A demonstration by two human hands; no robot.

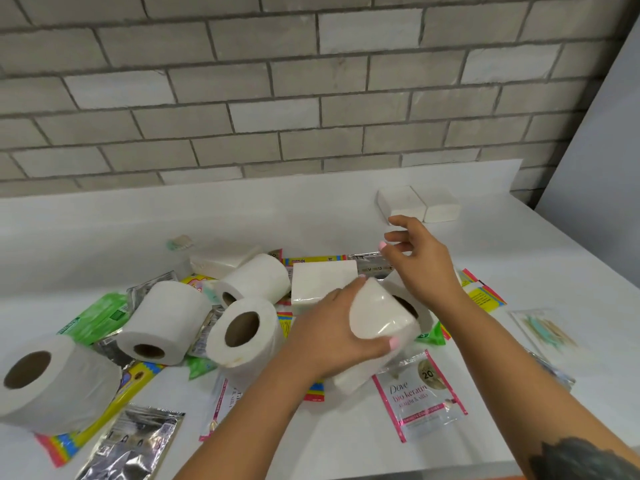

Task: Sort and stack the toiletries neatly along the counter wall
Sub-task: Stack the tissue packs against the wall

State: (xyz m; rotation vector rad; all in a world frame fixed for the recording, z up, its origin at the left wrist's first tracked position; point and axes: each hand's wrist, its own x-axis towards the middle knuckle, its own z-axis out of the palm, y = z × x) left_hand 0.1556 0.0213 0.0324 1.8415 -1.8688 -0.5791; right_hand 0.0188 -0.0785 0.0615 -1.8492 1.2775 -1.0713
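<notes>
My left hand [332, 336] grips a white wrapped tissue pack [375, 315] at the counter's middle, lifted a little over a toilet roll [408, 306] lying partly hidden beneath it. My right hand [420, 263] hovers just above and behind, fingers spread, holding nothing. Two white tissue packs [417, 204] sit side by side against the counter's back edge at the right. Another white pack [323, 282] lies flat behind my left hand. Several loose toilet rolls [162, 322] lie on their sides at the left and centre.
Green [95, 318], yellow [483, 294] and silver sachets [133, 443] are scattered under and around the rolls. A Dove sachet [419, 394] lies near the front. A clear bag of cotton swabs [547, 332] rests at right. A grey brick wall [277, 91] backs the white counter [104, 216].
</notes>
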